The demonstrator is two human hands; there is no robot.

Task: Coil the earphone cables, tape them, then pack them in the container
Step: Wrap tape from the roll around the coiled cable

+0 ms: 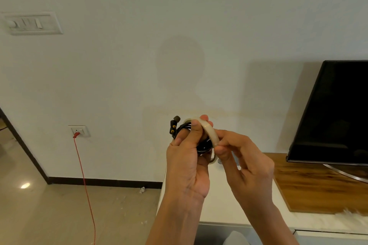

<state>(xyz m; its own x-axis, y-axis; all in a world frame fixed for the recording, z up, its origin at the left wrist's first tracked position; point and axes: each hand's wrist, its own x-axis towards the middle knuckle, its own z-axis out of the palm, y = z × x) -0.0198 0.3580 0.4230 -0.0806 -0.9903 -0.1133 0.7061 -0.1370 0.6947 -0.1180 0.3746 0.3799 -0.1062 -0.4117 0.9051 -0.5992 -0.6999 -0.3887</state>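
My left hand (187, 157) is raised in front of the wall and grips a coiled black earphone cable (203, 146). Its earbuds with yellow marks (173, 125) stick up past my thumb. A roll of clear tape (209, 134) rests against the coil, pinned at the top by my left fingertips. My right hand (243, 163) pinches the roll's right side between thumb and fingers. Much of the coil is hidden behind my left thumb and palm. No container is in view.
A white counter (221, 205) runs below my hands, with a wooden board (318, 185) and a black television (336, 111) on the right. A red cord (85, 185) hangs from a wall socket (78, 130) to the floor at the left.
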